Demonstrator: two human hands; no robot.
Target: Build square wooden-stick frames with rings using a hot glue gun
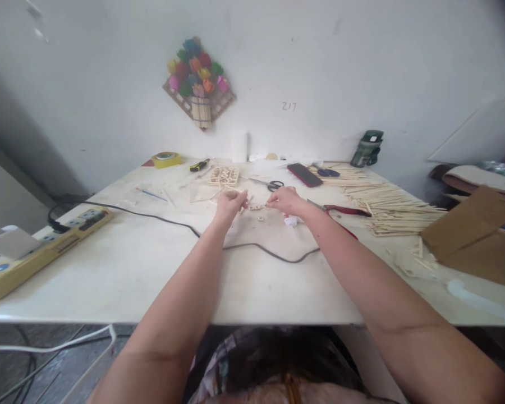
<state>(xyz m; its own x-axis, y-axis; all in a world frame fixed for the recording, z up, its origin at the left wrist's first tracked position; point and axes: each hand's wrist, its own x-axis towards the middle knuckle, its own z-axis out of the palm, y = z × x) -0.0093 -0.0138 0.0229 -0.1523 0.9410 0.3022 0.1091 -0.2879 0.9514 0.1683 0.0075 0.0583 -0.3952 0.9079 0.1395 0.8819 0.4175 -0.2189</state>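
Observation:
Both hands are over the middle of the white table. My left hand (232,203) is closed in a pinch beside the left end of a row of small pale wooden pieces (257,208). At the right end of that row, my right hand (284,200) pinches with its fingertips; what exactly sits between the fingers is too small to tell. One small pale piece (260,219) lies just below the row. A small white and red object (290,221) is under my right wrist. Behind my left hand rests a lattice of wooden sticks (224,175).
Scissors (274,186), a phone (304,174) and many thin sticks (395,210) lie behind and to the right, with red-handled pliers (347,210). A black cable (252,244) crosses below my hands. A power strip (63,241) is left, a cardboard box (473,235) right.

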